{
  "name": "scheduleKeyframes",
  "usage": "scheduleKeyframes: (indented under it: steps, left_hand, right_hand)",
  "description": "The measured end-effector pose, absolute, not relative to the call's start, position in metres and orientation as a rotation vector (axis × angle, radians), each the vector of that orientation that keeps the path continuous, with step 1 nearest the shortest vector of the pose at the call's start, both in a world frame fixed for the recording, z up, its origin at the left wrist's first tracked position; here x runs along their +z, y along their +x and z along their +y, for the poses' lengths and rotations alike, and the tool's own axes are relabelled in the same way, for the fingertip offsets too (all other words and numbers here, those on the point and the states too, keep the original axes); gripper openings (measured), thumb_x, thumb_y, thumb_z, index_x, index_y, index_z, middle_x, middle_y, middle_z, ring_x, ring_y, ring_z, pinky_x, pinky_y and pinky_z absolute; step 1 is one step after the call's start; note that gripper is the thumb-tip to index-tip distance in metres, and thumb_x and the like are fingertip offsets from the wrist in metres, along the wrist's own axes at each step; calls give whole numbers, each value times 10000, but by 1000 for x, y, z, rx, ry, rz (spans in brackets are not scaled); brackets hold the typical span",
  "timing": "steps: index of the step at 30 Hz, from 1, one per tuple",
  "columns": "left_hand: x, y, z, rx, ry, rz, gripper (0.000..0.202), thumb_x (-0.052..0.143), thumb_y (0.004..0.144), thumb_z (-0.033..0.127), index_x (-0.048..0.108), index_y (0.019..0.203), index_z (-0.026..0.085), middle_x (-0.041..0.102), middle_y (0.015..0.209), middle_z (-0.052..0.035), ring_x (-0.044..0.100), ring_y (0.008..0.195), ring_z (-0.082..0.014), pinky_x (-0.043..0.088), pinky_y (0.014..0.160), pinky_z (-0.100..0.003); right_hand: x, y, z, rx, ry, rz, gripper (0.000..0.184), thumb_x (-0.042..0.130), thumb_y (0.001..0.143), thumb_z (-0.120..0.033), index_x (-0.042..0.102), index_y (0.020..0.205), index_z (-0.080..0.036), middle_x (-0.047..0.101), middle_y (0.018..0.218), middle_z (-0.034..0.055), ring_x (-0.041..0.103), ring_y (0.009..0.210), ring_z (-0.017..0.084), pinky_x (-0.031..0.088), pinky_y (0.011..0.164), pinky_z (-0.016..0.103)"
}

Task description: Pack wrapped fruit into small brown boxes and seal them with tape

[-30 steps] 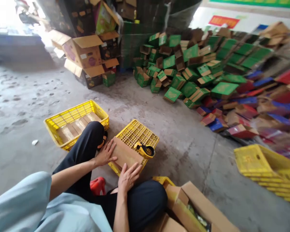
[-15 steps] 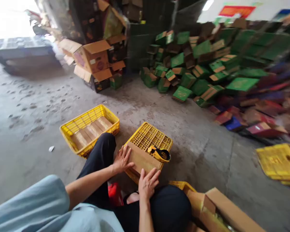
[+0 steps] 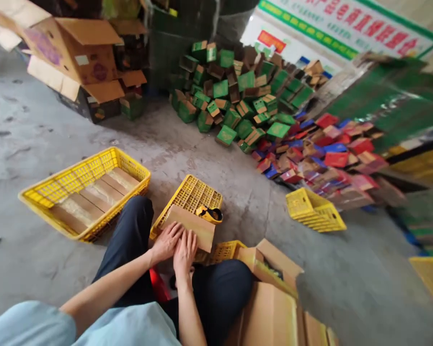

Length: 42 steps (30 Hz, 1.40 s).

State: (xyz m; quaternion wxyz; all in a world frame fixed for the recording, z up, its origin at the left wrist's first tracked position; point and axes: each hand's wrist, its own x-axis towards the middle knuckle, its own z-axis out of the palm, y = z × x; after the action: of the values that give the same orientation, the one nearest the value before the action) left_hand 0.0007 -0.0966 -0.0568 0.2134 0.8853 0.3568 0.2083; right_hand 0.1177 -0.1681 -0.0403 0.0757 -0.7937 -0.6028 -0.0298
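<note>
Item: flat brown cardboard piece (image 3: 198, 227), lying on an upturned yellow crate (image 3: 191, 193) set on the concrete floor (image 3: 29, 129), just ahead of the person's knees.
Left hand (image 3: 167, 244): flat, fingers spread, pressing the cardboard's near edge.
Right hand (image 3: 185, 250): flat, fingers extended on the same edge, touching the left hand.
On crate, beside the cardboard: yellow-and-black tape dispenser (image 3: 209, 214).
Left of the crate: yellow basket (image 3: 39, 192) holding brown cardboard pieces side by side.
Beyond: heap of green boxes (image 3: 238, 96); heap of red and blue boxes (image 3: 320, 154); small yellow crate (image 3: 315, 211).
Lower right: open brown carton (image 3: 274, 298).
</note>
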Motion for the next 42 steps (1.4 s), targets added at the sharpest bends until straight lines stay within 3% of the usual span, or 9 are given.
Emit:
scheduleKeyframes:
  steps: [6,10,13,16,22,30,35,39,42]
  left_hand:
    - [-62,8,-96,677,2357,1086,664,450,884,126,477,1547,136,512,1560,-161,387,1505,-321,381,1219,-544]
    - [-59,17,-91,664,2335,1239,579,395,973,188,484,1543,144,542,1538,-167,487,1443,-305,406,1199,-521]
    - [-58,20,-86,581,2378,1307,563,380,998,220,491,1544,147,457,1618,-152,393,1524,-306,339,1235,-529]
    - [-58,19,-83,499,2432,1313,596,404,977,207,465,1567,148,376,1669,-127,301,1573,-300,296,1256,-512]
    - [-62,24,-81,473,2480,1351,617,421,976,233,442,1587,149,350,1677,-126,290,1575,-318,277,1257,-529]
    - [-46,21,-67,204,2390,1323,757,453,867,127,392,1619,187,292,1702,-79,266,1588,-276,253,1271,-497]
    - [-29,7,-62,69,2300,1353,785,451,879,155,311,1651,195,201,1728,-66,201,1607,-275,128,1292,-568]
    - [-24,11,-65,114,2301,1453,615,361,1017,273,369,1626,187,257,1714,-85,245,1595,-280,163,1281,-589]
    - [-26,13,-69,194,2358,1478,609,404,1034,352,383,1617,174,281,1704,-110,258,1589,-293,150,1286,-593]
  right_hand:
    - [-22,148,-159,-58,-2242,-2060,517,294,1096,-362,563,1512,-215,575,1498,182,517,1375,349,409,1139,563]
    - [-32,148,-144,17,-2248,-2015,564,238,1093,-437,518,1551,-263,481,1594,177,437,1438,403,409,1094,651]
    - [-39,144,-141,38,-2243,-1946,573,220,1092,-468,501,1560,-296,477,1614,134,388,1470,417,352,1108,705]
    - [-34,146,-138,44,-2208,-1924,571,238,1098,-447,540,1536,-239,556,1547,153,472,1403,384,384,1114,624]
    - [-21,147,-119,25,-2333,-1813,544,268,1098,-431,557,1519,-246,594,1484,183,579,1232,375,436,1024,597]
    - [-20,158,-125,84,-2267,-1882,565,243,1105,-448,486,1570,-239,510,1591,148,495,1399,342,408,1104,560]
    - [-28,190,-149,70,-2487,-1690,634,139,1101,-487,448,1591,-229,444,1638,137,376,1513,356,307,1169,673]
    - [-34,207,-154,23,-2438,-1710,670,178,1097,-512,465,1577,-143,446,1628,176,371,1517,355,381,1158,595]
    - [-38,215,-151,-43,-2348,-1678,653,233,1098,-506,598,1477,-119,534,1561,182,449,1453,344,423,1149,499]
